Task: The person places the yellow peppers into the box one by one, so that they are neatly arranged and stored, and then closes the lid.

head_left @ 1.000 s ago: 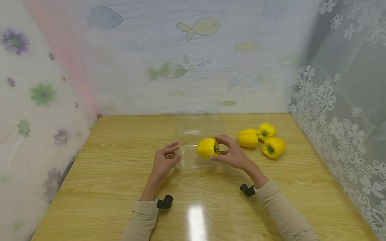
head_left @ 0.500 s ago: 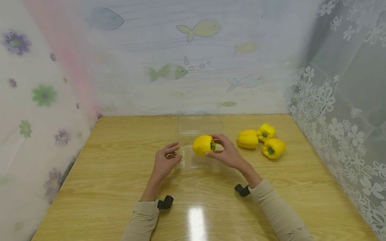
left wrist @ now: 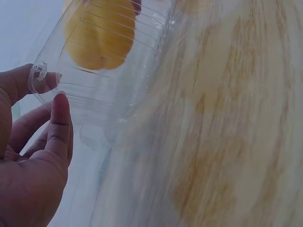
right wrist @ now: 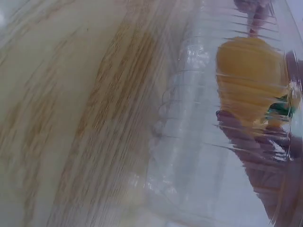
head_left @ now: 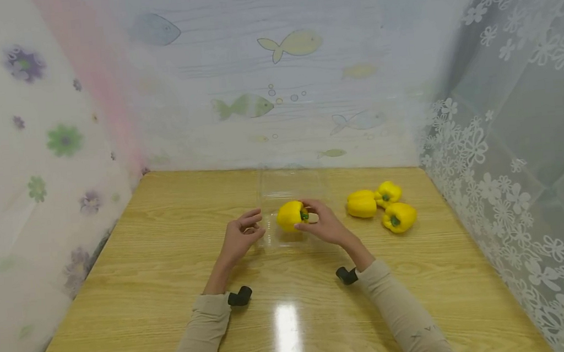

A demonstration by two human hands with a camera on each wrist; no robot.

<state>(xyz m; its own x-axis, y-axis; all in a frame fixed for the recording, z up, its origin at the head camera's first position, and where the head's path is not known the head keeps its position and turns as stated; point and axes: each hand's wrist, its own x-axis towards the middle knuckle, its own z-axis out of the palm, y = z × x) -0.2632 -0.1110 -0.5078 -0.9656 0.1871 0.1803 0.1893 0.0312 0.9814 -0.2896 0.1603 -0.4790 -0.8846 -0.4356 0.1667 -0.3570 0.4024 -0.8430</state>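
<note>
1. Right hand [head_left: 327,229] pinches a yellow pepper [head_left: 289,216] at its stem end, thumb and fingers on opposite sides; it reaches in from the right of the clear container [head_left: 276,241].
2. That pepper lies on its side over the container's base, stem toward the right hand. Both wrist views show it through the clear wall – whether it touches the floor inside, I cannot tell.
3. Left hand [head_left: 239,239], at the container's left side, pinches its rim between the digits, one seen through the plastic.
4. Behind the container's base stands its raised clear lid [head_left: 292,183].
5. Right of the container, three more yellow peppers sit close together – one nearest it [head_left: 361,204], one farther back [head_left: 388,193], one in front [head_left: 399,217].
6. Under the container is a wood-grain table [head_left: 173,311]; behind it hangs a fish-print curtain [head_left: 273,66].
</note>
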